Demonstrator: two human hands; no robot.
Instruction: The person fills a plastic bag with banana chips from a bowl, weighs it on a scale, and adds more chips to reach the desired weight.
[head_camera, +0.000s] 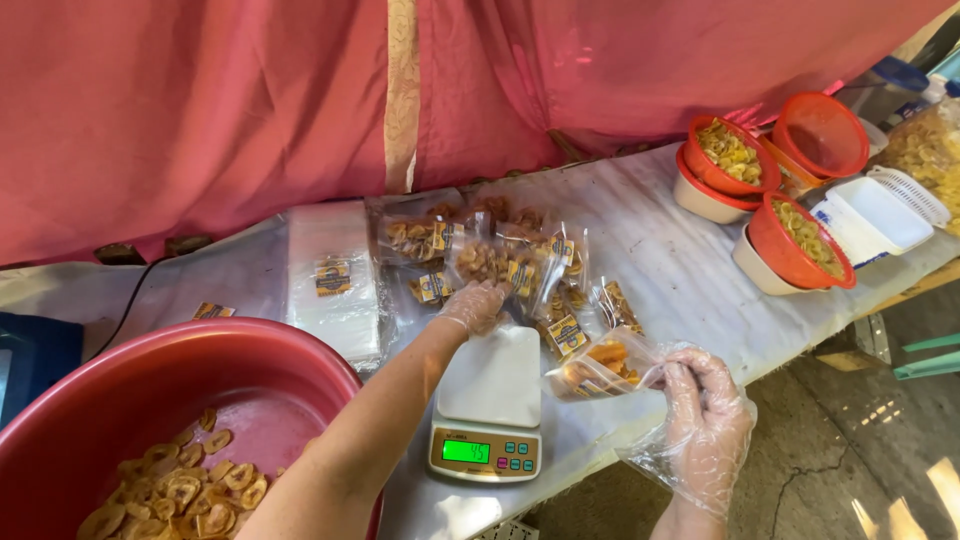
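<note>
Now right hand (705, 415) pinches chip bag (600, 368).

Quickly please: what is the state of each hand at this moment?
Left hand: closed on a small clear plastic bag of chips, over the pile of packets.
Right hand: closed on another clear plastic bag of chips, beside the white digital scale.

The left arm stretches forward, bare forearm raised, its gloved left hand (474, 306) palm down with fingers (492, 295) curled closed. The gloved right hand (703, 418) sits nearer, wrist low, fingers (678, 377) pinched together.
</note>
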